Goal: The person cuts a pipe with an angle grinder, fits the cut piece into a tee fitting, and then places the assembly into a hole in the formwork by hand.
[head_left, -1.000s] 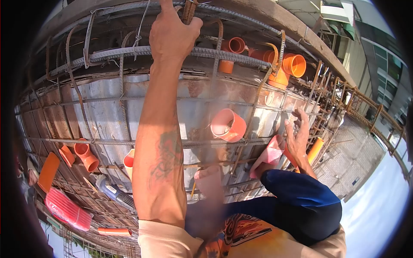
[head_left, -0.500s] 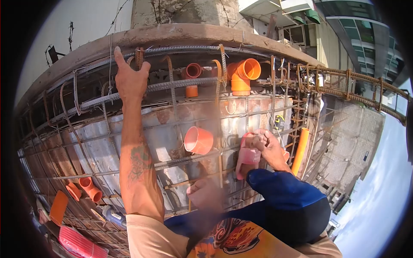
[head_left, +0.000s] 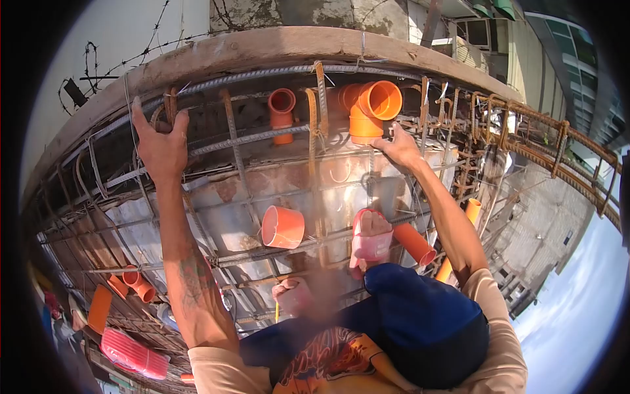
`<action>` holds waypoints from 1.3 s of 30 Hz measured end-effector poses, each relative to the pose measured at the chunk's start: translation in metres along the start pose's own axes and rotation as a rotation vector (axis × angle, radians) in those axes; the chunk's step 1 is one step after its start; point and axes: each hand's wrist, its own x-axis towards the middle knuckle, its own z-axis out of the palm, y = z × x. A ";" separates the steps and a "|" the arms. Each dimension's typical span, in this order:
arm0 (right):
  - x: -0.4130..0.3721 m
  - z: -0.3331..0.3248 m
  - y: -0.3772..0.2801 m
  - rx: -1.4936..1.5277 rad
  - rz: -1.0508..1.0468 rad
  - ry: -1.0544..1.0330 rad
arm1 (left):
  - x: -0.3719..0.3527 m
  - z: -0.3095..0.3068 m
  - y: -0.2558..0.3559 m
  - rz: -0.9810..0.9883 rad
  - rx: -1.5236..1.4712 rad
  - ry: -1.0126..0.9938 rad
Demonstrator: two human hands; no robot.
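My left hand (head_left: 161, 141) reaches to the rebar below the wooden beam, thumb and forefinger spread around a rusty bar end (head_left: 171, 105). At the base of the orange pipe fitting (head_left: 365, 126), my right hand (head_left: 398, 146) touches the lower rim with its fingers apart. The fitting stands with its round mouth facing me. To its left is a smaller orange pipe elbow (head_left: 281, 117) behind the bars. An orange pipe piece (head_left: 283, 227) lies on the rebar grid lower down, and another orange pipe (head_left: 415, 244) rests beside my foot in a pink slipper (head_left: 371, 243).
The wooden beam (head_left: 289, 49) curves across the top, with barbed wire (head_left: 141, 56) behind it. A rusty rebar cage (head_left: 558, 141) extends right. More orange fittings (head_left: 139, 284) and a pink ribbed bundle (head_left: 134, 353) lie at lower left.
My right hand has moved up from near my foot to the orange fitting. The view has shifted, and my left hand remains at the bar end. The pipe beside my foot is now more exposed.
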 end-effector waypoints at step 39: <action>0.054 -0.013 0.021 0.369 -0.064 -0.414 | -0.194 0.131 0.150 0.034 -0.432 -0.806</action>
